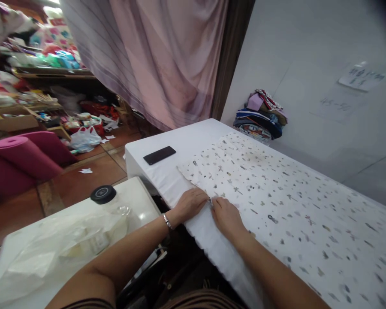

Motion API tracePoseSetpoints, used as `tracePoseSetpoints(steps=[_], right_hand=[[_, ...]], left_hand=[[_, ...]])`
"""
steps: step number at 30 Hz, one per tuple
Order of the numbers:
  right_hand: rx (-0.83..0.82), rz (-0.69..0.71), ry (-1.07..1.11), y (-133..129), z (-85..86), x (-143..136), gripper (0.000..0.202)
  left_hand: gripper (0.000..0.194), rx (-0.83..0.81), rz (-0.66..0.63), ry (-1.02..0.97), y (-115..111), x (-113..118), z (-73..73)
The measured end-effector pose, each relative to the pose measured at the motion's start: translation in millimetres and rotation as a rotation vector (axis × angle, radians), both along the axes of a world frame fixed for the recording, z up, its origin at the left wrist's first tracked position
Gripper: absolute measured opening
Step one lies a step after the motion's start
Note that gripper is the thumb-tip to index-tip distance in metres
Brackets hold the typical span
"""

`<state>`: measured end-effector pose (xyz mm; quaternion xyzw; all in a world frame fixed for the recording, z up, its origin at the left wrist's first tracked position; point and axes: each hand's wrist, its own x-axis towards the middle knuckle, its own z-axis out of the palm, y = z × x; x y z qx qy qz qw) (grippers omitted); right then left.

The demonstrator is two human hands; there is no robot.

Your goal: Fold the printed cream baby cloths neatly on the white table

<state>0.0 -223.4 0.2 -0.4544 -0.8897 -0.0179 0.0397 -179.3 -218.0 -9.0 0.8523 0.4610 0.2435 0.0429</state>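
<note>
A white fabric (260, 184) printed with small dark motifs lies spread over the white-covered table (193, 133). My left hand (192, 204) is closed on the near edge of this fabric, its fingertips pinched together. Right beside it, my right hand (227, 216) also grips the edge, thumb and fingers pressed together. The two hands almost touch at the fingertips. Something small and dark shows between them, too small to name. A black smartphone (160, 155) rests on the table beyond my left hand.
At left, a white side table (131, 193) carries a black round lid (103, 194) and a clear plastic bag (61, 244). A rolled pink mat (25, 156) lies on the floor. Folded clothes (259, 116) are stacked against the wall. A pink curtain (173, 56) hangs behind the table.
</note>
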Motion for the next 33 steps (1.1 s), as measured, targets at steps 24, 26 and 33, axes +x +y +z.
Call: tracePoseSetpoints(steps=[24,26,33], right_hand=[[-0.269,-0.008,0.188,28,-3.7,6,0.047],[-0.264,0.01,0.144,28,-2.3,3,0.048],[-0.275,0.026,0.08,36,5.7,-14,0.044]], left_hand=[[0.021,-0.058,0.332,0.128,54,-64,1.8],[0.023,-0.053,0.344,0.1,52,-69,-2.5],[0.02,-0.021,0.355,0.046,51,-73,-3.2]])
